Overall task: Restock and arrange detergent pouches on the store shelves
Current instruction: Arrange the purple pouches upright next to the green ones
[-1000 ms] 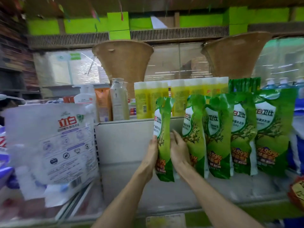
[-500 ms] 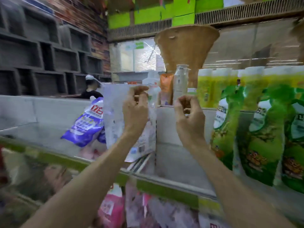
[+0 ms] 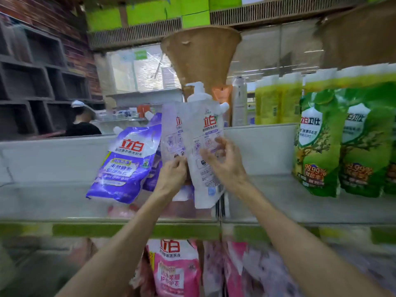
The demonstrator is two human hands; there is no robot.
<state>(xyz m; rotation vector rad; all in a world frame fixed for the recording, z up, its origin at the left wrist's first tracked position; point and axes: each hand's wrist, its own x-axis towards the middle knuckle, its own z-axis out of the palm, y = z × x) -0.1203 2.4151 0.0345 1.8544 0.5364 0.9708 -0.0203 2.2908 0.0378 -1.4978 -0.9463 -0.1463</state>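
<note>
Two pale detergent pouches stand back side out at the middle of the grey shelf (image 3: 278, 200). My left hand (image 3: 171, 176) pinches the lower edge of the left pale pouch (image 3: 171, 133). My right hand (image 3: 225, 166) curls its fingers and thumb around the front of the right pale pouch (image 3: 205, 185), which has a white spout cap. A purple pouch (image 3: 126, 159) leans just left of them. A row of green pouches (image 3: 317, 142) stands to the right, apart from my hands.
Pink pouches (image 3: 175, 269) fill the shelf below the green edge strip (image 3: 107, 229). Yellow bottles (image 3: 276, 99) and a white pump bottle (image 3: 198, 91) stand behind the back wall. A person (image 3: 81, 125) is beyond the shelf at the far left.
Both hands let go of the green pouch and moved left to the pale pouches. From the pouches' tops they have dropped to the middle and lower parts, and the view has turned left.
</note>
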